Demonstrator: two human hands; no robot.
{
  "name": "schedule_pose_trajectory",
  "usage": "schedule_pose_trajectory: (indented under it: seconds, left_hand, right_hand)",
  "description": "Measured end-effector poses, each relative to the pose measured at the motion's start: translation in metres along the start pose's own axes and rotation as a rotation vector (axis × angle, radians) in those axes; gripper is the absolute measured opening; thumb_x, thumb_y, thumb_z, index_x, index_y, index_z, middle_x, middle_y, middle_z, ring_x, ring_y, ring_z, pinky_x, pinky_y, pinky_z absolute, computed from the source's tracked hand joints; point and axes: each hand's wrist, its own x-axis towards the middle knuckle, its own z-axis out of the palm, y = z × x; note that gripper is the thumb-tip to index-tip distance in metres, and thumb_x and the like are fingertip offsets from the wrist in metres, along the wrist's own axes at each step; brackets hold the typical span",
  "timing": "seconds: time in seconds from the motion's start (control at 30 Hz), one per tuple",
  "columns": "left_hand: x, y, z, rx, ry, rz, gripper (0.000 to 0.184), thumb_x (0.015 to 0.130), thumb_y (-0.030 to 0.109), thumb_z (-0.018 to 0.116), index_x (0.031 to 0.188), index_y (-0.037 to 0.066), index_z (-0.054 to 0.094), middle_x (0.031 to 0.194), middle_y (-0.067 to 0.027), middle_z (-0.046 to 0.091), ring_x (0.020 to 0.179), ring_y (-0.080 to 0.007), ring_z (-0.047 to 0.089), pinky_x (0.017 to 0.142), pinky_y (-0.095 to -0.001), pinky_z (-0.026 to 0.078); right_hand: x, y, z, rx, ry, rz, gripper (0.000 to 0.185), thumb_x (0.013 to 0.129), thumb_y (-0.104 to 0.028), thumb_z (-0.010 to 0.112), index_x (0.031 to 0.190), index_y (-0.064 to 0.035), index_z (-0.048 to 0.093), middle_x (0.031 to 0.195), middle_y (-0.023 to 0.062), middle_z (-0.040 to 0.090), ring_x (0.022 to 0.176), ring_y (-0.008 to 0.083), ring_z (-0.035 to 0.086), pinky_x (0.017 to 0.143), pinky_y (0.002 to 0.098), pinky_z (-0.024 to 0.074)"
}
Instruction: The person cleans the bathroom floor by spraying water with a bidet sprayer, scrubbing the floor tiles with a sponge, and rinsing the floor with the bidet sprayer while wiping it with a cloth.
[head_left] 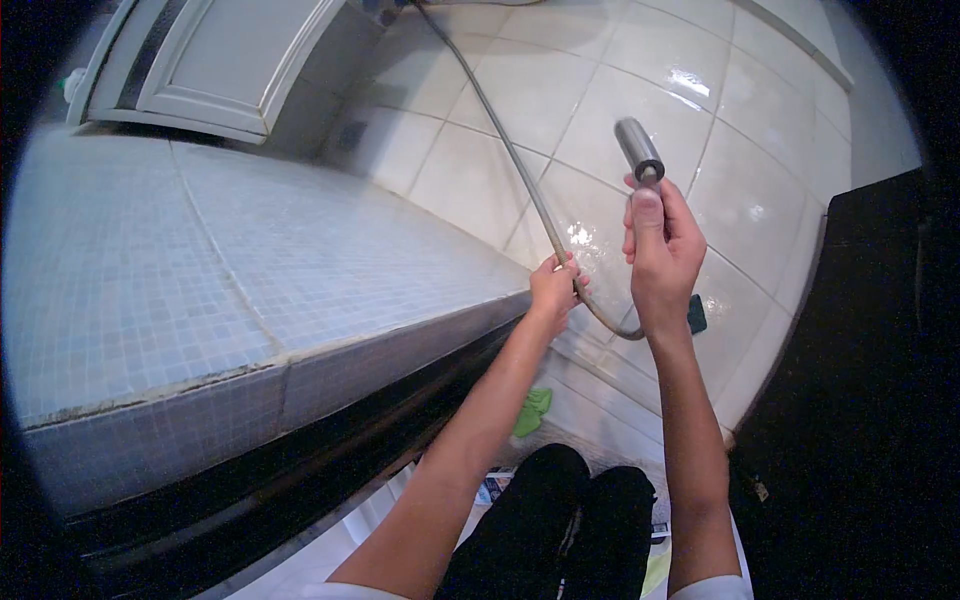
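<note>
My right hand (666,255) is closed around the end of a hose, just behind a silver cylindrical hose nozzle (637,147). The nozzle points up and away from me, over the wet tiles. Lower and to the left, my left hand (555,290) grips the grey hose (505,140) partway along. Between my hands the hose hangs in a loop, its lowest part near my right wrist. Beyond my left hand it stretches toward the top of the view. Whether water leaves the nozzle cannot be made out.
Pale floor tiles (610,110) shine with water. At left stands a ledge of small blue tiles (140,260), with a white cabinet door (235,55) above it. A green cloth (533,411) lies near my knees, and a dark green pad (697,314) beyond my right wrist.
</note>
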Motion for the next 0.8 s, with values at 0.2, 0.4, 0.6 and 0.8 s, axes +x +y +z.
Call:
schedule_pose_trajectory:
  seconds: [0.2, 0.4, 0.6, 0.8]
  left_hand:
    - [0.002, -0.002, 0.001, 0.027, 0.027, 0.01, 0.028, 0.089, 0.016, 0.051, 0.117, 0.01, 0.05, 0.09, -0.0036, 0.056, 0.079, -0.0141, 0.056, 0.065, -0.0335, 0.05]
    - [0.003, -0.001, -0.001, 0.151, 0.026, -0.014, 0.028, 0.089, 0.02, 0.053, 0.116, 0.011, 0.052, 0.086, -0.0007, 0.057, 0.073, -0.0117, 0.055, 0.061, -0.0297, 0.044]
    - [0.002, -0.002, 0.0, 0.044, 0.009, -0.014, 0.026, 0.09, 0.018, 0.053, 0.114, 0.01, 0.052, 0.085, -0.0003, 0.058, 0.07, -0.0116, 0.055, 0.062, -0.0292, 0.044]
    - [-0.006, 0.004, 0.003, 0.075, -0.005, -0.033, 0.024, 0.088, 0.015, 0.054, 0.111, 0.012, 0.051, 0.086, -0.0006, 0.057, 0.071, -0.0122, 0.055, 0.064, -0.0282, 0.048]
  right_hand:
    - [0.004, -0.025, 0.019, 0.127, -0.212, -0.015, 0.038, 0.095, -0.032, 0.043, 0.103, 0.0026, 0.057, 0.069, -0.0013, 0.048, 0.052, 0.0026, 0.039, 0.045, 0.0178, 0.0317]
    - [0.002, -0.025, 0.025, 0.205, -0.241, -0.017, 0.043, 0.094, -0.038, 0.043, 0.103, 0.0027, 0.055, 0.068, 0.0007, 0.049, 0.051, 0.0036, 0.041, 0.045, 0.018, 0.0323]
    - [0.004, -0.024, 0.026, 0.265, -0.19, -0.037, 0.043, 0.095, -0.037, 0.04, 0.102, 0.0029, 0.054, 0.066, 0.0011, 0.048, 0.051, 0.0043, 0.041, 0.045, 0.0183, 0.0327]
    - [0.009, -0.017, 0.019, 0.253, -0.004, -0.036, 0.035, 0.093, -0.033, 0.048, 0.096, -0.0002, 0.058, 0.065, -0.0028, 0.048, 0.048, 0.0017, 0.04, 0.042, 0.0173, 0.0316]
